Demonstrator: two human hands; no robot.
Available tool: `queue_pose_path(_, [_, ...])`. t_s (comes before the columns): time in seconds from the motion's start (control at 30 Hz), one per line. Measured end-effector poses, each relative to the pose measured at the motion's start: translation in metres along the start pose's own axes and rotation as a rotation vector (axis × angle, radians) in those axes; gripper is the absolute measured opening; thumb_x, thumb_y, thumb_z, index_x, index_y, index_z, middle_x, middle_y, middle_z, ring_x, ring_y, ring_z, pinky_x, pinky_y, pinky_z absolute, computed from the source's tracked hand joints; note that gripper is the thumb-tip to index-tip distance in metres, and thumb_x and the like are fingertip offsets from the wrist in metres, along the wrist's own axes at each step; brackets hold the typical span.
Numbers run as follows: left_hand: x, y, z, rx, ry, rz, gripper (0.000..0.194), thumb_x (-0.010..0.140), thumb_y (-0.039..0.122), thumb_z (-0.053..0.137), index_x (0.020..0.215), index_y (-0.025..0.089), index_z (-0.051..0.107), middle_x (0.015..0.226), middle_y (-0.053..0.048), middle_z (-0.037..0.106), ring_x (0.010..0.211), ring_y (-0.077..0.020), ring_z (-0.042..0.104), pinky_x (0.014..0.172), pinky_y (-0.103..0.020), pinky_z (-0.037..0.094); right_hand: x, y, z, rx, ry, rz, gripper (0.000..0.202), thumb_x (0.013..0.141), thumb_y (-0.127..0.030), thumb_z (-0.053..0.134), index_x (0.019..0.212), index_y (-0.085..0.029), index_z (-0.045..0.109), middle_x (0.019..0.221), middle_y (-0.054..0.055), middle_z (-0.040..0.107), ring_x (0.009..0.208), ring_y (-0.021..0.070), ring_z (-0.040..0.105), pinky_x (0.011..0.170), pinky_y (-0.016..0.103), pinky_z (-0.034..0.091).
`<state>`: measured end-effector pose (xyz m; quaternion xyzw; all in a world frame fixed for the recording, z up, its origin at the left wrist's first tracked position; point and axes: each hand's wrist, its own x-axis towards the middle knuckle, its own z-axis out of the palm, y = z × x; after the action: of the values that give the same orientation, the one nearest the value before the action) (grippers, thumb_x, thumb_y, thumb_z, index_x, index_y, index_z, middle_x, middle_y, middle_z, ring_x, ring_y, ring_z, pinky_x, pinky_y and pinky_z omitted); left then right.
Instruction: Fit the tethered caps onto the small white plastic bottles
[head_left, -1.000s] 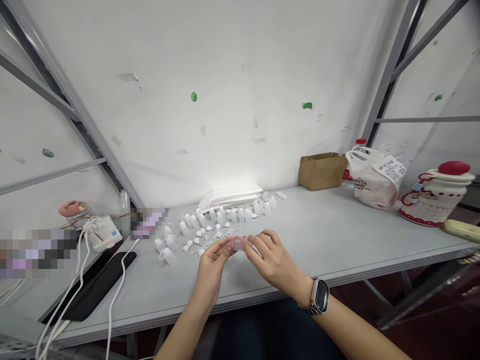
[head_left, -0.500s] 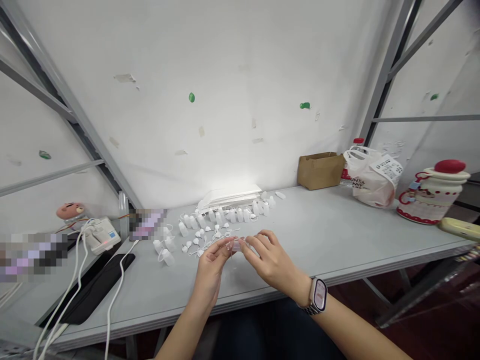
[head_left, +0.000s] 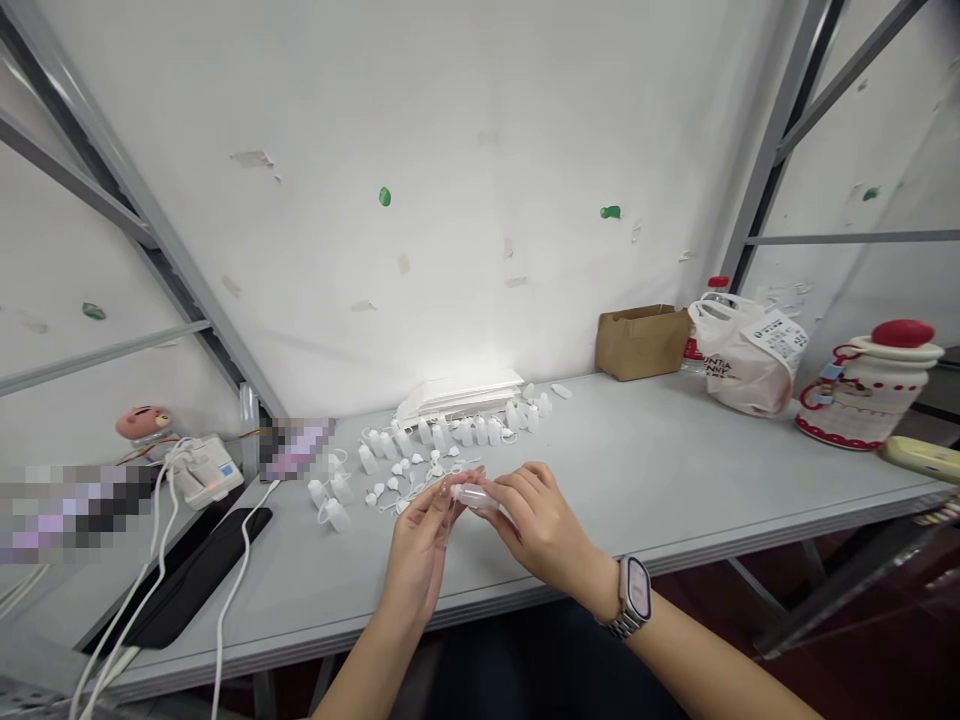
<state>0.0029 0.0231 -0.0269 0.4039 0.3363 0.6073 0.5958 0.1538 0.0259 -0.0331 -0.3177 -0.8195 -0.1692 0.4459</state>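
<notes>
A small translucent plastic squeeze bottle (head_left: 474, 496) is held on its side above the table, between my two hands. My right hand (head_left: 541, 522) has its fingers and thumb closed round the bottle's body. At the neck end, my left hand (head_left: 424, 532) pinches with thumb and fingertips; whether a cap is in that pinch cannot be made out. A thin pale strand hangs below the left fingers. Just beyond the left hand lie small white caps (head_left: 392, 483) with cords. Several similar bottles (head_left: 466, 432) stand in a row behind them, and a few lie at the left (head_left: 335, 514).
A stack of white sheets (head_left: 461, 393) lies by the wall. To the right are a cardboard box (head_left: 643, 345), a plastic bag (head_left: 746, 370) and a red-lidded jug (head_left: 862, 395). White cables, a power strip (head_left: 206, 470) and a black pad (head_left: 196, 580) occupy the left side.
The bottle has turned more sideways, so more of its body shows between my hands. My left fingertips have shifted slightly left, to its neck end.
</notes>
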Motion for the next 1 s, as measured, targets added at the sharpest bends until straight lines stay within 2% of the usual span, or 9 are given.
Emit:
queue_pose_path(0.23, [-0.010, 0.007, 0.003, -0.080, 0.005, -0.025, 0.023, 0.076, 0.032, 0.064, 0.090, 0.015, 0.070, 0.103, -0.010, 0.070, 0.109, -0.0240, 0.057, 0.099, -0.036, 0.037, -0.001, -0.013, -0.001, 0.149, 0.082, 0.075, 0.018, 0.086, -0.014, 0.052, 0.103, -0.011, 0.050, 0.077, 0.007, 0.062, 0.071, 0.0170, 0.053, 0.069, 0.035, 0.041])
queue_pose_path(0.43, [-0.010, 0.005, 0.004, -0.098, 0.010, -0.006, 0.015, 0.073, 0.028, 0.067, 0.081, 0.016, 0.069, 0.092, -0.008, 0.073, 0.106, -0.0230, 0.059, 0.098, -0.035, 0.037, -0.001, -0.018, 0.000, 0.159, 0.094, 0.081, 0.018, 0.085, -0.012, 0.052, 0.104, -0.011, 0.049, 0.075, 0.007, 0.061, 0.069, 0.0169, 0.052, 0.069, 0.035, 0.041])
queue_pose_path(0.57, [-0.010, 0.002, 0.005, -0.097, -0.001, 0.007, 0.015, 0.072, 0.028, 0.068, 0.081, 0.015, 0.069, 0.095, -0.009, 0.072, 0.108, -0.0237, 0.058, 0.099, -0.037, 0.036, -0.002, -0.023, 0.000, 0.138, 0.123, 0.058, 0.018, 0.084, -0.009, 0.052, 0.102, -0.009, 0.050, 0.072, 0.008, 0.059, 0.068, 0.0175, 0.050, 0.066, 0.035, 0.041])
queue_pose_path(0.67, [-0.009, 0.000, 0.004, -0.078, -0.030, 0.028, 0.018, 0.074, 0.031, 0.066, 0.080, 0.015, 0.069, 0.098, -0.010, 0.071, 0.112, -0.0249, 0.055, 0.100, -0.038, 0.035, -0.003, -0.028, -0.001, 0.219, 0.129, 0.117, 0.015, 0.084, -0.010, 0.051, 0.099, -0.010, 0.053, 0.068, 0.005, 0.055, 0.065, 0.0167, 0.048, 0.063, 0.033, 0.042])
queue_pose_path(0.73, [-0.009, 0.000, 0.002, -0.060, -0.058, 0.034, 0.019, 0.075, 0.032, 0.064, 0.080, 0.015, 0.069, 0.100, -0.011, 0.071, 0.114, -0.0258, 0.053, 0.100, -0.039, 0.034, -0.002, -0.031, -0.003, 0.355, 0.115, 0.227, 0.011, 0.085, -0.014, 0.051, 0.095, -0.011, 0.055, 0.068, 0.004, 0.054, 0.064, 0.0156, 0.048, 0.062, 0.032, 0.042])
queue_pose_path(0.83, [-0.006, -0.002, -0.001, -0.041, -0.086, 0.028, 0.019, 0.076, 0.033, 0.063, 0.079, 0.016, 0.070, 0.101, -0.012, 0.070, 0.114, -0.0276, 0.053, 0.098, -0.041, 0.035, 0.002, -0.033, -0.008, 0.659, 0.037, 0.530, 0.009, 0.083, -0.024, 0.056, 0.084, -0.015, 0.059, 0.070, 0.003, 0.057, 0.065, 0.0142, 0.051, 0.063, 0.029, 0.043])
queue_pose_path(0.93, [-0.003, -0.002, -0.003, -0.035, -0.108, 0.026, 0.019, 0.075, 0.034, 0.064, 0.078, 0.016, 0.070, 0.100, -0.012, 0.071, 0.114, -0.0281, 0.053, 0.099, -0.042, 0.033, 0.009, -0.031, -0.010, 1.007, -0.085, 0.872, 0.021, 0.078, -0.035, 0.061, 0.072, -0.015, 0.059, 0.060, -0.001, 0.055, 0.056, 0.0113, 0.049, 0.055, 0.025, 0.041])
queue_pose_path(1.0, [-0.002, -0.002, -0.004, -0.043, -0.125, 0.034, 0.020, 0.074, 0.035, 0.064, 0.079, 0.017, 0.071, 0.098, -0.012, 0.071, 0.114, -0.0274, 0.053, 0.101, -0.042, 0.030, 0.012, -0.029, -0.008, 1.224, -0.142, 0.995, 0.028, 0.075, -0.041, 0.063, 0.068, -0.015, 0.058, 0.053, -0.003, 0.052, 0.050, 0.0094, 0.045, 0.050, 0.024, 0.038])
